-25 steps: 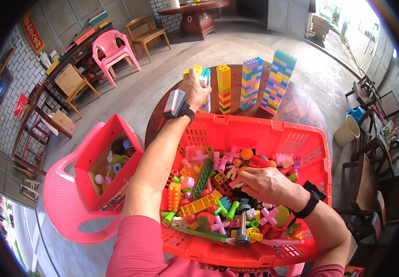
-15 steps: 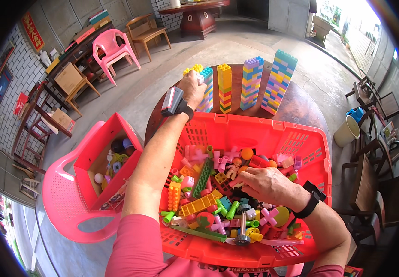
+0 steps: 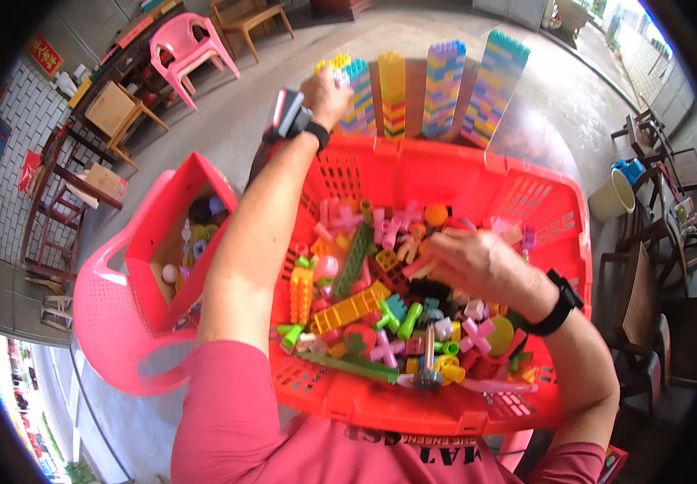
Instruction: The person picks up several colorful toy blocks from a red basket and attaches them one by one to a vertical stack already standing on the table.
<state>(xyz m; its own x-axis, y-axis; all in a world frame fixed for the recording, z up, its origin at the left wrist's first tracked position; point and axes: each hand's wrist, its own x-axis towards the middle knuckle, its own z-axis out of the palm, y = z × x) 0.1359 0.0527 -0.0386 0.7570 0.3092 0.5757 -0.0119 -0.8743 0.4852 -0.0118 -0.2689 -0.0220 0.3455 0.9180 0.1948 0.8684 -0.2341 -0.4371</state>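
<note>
Several multicoloured plastic-brick towers (image 3: 443,93) are borne by a round brown table (image 3: 415,105) on grey concrete floor (image 3: 244,113); the left hand (image 3: 328,98) is curled at the leftmost, the right hand (image 3: 482,262) over a red plastic basket (image 3: 437,173), grips indiscernible.

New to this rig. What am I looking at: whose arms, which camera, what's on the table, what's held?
No robot here: these are a person's own bare arms. The view is from the left one of two wide fisheye cameras worn on the head, looking down, so straight edges bend near the rim. Colourful block towers stand on a table, behind a red basket full of loose toy pieces. The left hand is at the yellow- and teal-topped blocks at the row's left end; the right hand is over the basket's pieces. Whether either grips anything is hard to tell.
</note>
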